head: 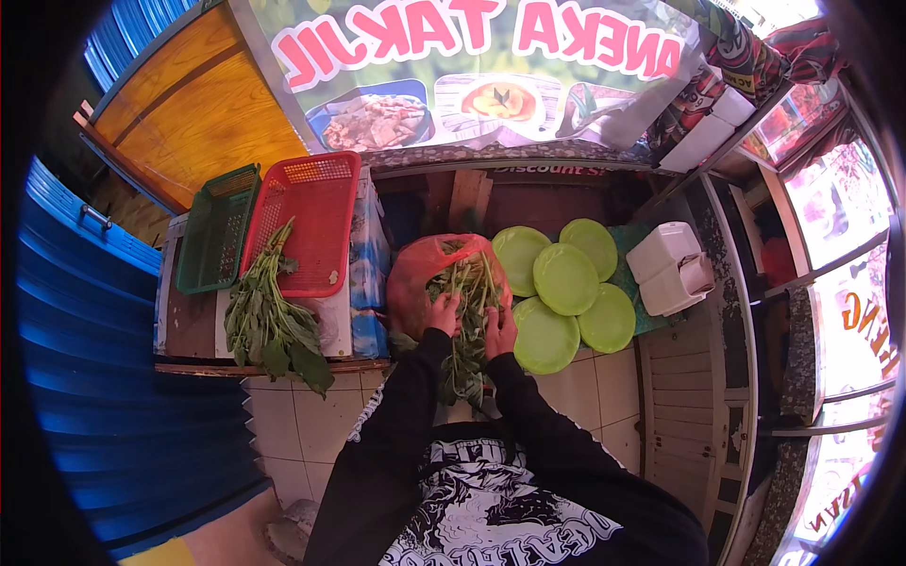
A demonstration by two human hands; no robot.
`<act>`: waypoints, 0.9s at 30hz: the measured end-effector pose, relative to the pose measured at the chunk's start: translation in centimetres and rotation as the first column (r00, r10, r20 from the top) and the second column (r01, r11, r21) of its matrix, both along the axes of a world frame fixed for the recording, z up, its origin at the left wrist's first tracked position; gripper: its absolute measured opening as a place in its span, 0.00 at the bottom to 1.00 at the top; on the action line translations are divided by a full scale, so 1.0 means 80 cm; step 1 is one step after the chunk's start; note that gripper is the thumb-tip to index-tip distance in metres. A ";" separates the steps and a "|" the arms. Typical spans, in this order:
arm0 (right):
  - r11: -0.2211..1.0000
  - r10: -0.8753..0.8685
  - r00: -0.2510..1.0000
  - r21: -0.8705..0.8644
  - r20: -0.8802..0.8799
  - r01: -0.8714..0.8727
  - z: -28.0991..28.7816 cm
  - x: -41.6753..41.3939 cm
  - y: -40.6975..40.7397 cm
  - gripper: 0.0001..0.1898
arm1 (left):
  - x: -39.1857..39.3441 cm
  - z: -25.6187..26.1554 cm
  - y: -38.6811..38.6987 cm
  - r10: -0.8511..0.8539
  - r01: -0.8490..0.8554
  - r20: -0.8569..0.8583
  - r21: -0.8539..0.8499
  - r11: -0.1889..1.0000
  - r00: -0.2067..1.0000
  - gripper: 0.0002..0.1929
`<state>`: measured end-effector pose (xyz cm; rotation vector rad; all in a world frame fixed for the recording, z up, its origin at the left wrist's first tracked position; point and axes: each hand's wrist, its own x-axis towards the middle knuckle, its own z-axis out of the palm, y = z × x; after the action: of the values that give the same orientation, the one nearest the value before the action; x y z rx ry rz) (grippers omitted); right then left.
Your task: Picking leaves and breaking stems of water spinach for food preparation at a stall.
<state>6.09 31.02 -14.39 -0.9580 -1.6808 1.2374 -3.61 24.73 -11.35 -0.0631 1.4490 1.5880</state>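
Note:
In the middle of the head view, a red plastic bag (pixel 409 283) gapes around a bundle of leafy green vegetables (pixel 463 279), stems upward and leaves hanging down toward me. My left hand (pixel 444 314) grips the bundle on its left side. On the right side my right hand (pixel 500 330) has its fingers closed around some of the stems. Part of the bundle hides behind both hands. A second bunch of leafy greens (pixel 272 318) lies to the left, its stems resting on a red plastic basket (pixel 347 233) and its leaves drooping over the counter's front edge.
Next to the red basket is a dark green plastic basket (pixel 187 258). Several light green plates (pixel 566 279) lie overlapping right of the bag. Beyond them stands a white dispenser-like container (pixel 669 272). A printed banner (pixel 488 60) hangs at the back; a blue corrugated shutter (pixel 127 396) is at left.

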 end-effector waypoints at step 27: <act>0.962 0.219 0.936 0.102 0.276 -0.255 0.091 0.030 -0.025 0.14 | 0.014 0.037 0.034 0.188 -0.150 -0.043 0.447 0.882 0.981 0.13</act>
<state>8.46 29.01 -7.11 -0.8842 -2.1138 1.1689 -2.50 27.44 -8.38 0.1499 1.1345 2.0548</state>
